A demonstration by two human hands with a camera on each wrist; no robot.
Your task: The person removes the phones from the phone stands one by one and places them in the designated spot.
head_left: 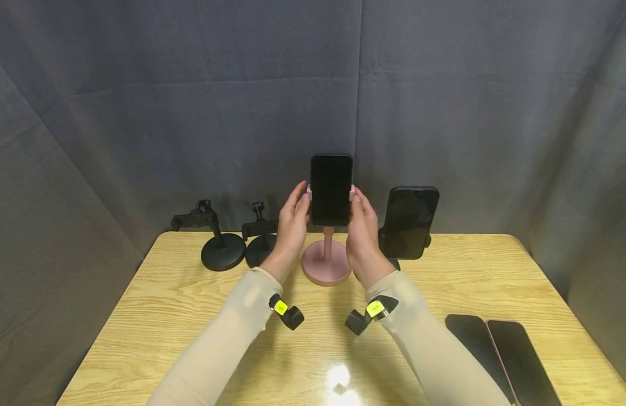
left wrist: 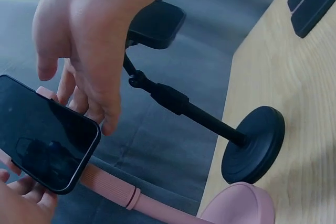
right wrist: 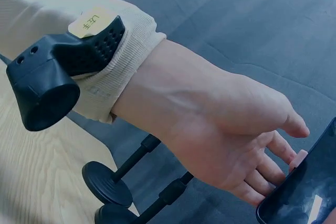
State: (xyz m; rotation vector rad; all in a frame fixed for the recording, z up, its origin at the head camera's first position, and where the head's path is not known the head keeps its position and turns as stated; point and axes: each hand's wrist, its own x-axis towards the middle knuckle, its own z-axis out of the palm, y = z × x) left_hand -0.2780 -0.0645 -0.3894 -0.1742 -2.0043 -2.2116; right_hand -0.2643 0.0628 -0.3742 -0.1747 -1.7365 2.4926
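Observation:
A black phone (head_left: 331,189) stands upright between the pink jaws of a pink stand (head_left: 327,270). My left hand (head_left: 292,228) is at its left side, fingertips at the pink jaw, thumb lifted off the phone in the right wrist view, where the same hand (right wrist: 210,124) shows large. On the other side is my right hand (head_left: 365,242), fingers extended beside the phone edge; the left wrist view shows this hand (left wrist: 89,40) with its thumb apart from the phone (left wrist: 50,135). Fingertip contact behind the phone is partly hidden.
Right of the pink stand, another phone (head_left: 410,223) sits in a black stand. Two black stands, one with a round base (head_left: 224,252) and one (head_left: 261,228) closer in, stand at the left. Two phones (head_left: 523,361) lie at the front right. A grey curtain (head_left: 191,124) hangs behind.

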